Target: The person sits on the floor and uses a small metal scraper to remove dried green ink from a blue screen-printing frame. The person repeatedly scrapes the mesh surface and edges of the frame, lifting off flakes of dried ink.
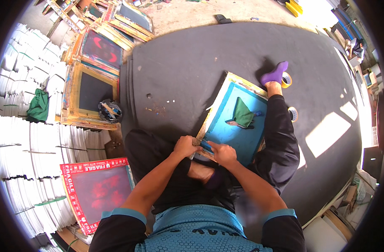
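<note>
Screen frame point(236, 122) lies on the dark mat against our right leg, long axis running away up-right; both hands meet at its near corner, left hand point(185, 146) closed on the wooden edge, right hand point(222, 153) pinching blue tape point(206, 146) there.

The pale wooden screen frame point(236, 119) looks raw and rough at its edges, and the blue mesh stretched inside it is flat and matt. A folded green cloth point(242, 112) lies soft and creased on that mesh. The large dark floor mat point(192, 63) is matt and slightly grainy, dusted with pale specks. Beside it, the stacked white paper sheets point(24, 147) look dull. The purple sock point(274, 74) is knitted cloth.
</note>
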Motion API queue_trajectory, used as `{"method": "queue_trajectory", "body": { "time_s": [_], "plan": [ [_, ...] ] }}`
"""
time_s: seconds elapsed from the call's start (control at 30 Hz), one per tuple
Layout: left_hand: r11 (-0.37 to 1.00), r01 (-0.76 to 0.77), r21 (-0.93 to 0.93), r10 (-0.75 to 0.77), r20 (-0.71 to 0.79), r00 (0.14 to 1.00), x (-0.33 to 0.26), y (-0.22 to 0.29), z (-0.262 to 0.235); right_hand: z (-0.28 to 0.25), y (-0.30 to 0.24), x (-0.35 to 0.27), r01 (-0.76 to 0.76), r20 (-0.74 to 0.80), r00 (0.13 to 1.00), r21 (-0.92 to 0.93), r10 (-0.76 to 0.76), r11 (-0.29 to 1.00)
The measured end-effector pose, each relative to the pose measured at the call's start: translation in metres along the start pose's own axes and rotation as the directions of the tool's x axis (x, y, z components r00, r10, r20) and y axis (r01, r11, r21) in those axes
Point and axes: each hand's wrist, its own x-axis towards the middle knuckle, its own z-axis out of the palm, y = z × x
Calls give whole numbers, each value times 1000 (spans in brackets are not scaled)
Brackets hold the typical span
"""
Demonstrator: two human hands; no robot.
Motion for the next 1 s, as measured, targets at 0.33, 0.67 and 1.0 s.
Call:
{"method": "queue_trajectory", "body": {
  "time_s": [0.33,0.67,1.0],
  "plan": [
    [1000,-13,-18,13,-14,1000,6,-16,9,-20,-2,1,135,-34,989,-187,-143,973],
    [999,-10,-43,9,-20,1000,-6,6,-6,-21,-5,16,-122,82,991,161,110,979],
    [998,35,43,-35,2,999,2,-2,-2,-62,-45,39,-136,216,964,-112,157,984]
  ]
}}
